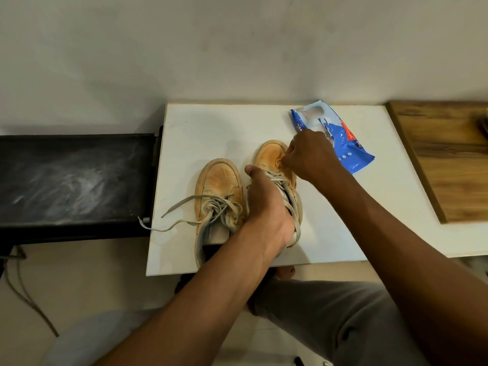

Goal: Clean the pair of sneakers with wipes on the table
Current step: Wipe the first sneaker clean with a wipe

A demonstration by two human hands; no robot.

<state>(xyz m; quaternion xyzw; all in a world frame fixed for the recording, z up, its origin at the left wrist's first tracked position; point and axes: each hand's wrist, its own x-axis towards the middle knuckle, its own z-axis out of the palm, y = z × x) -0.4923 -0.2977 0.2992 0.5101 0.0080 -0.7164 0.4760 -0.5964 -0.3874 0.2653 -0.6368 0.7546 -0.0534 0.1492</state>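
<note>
Left hand (266, 207) grips the laced midfoot of the right-side tan lace-up sneaker (268, 154) – likely to stop it sliding – while right hand (309, 157) pinches a small balled, orange-stained wipe (279, 162) against its toe. It sits mid white tabletop (211, 128) toward the near edge, the second tan sneaker (216, 186) just beside it, laces trailing to the left edge. Crumpled blue plastic wipes pack (351, 151) lies toward the far edge, near the working hand – print too creased to read.

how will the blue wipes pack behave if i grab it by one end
Probably floppy: the wipes pack is crinkled film and looks partly flattened. Likely light, and its glossy surface may slide on the white table when pushed.
</note>
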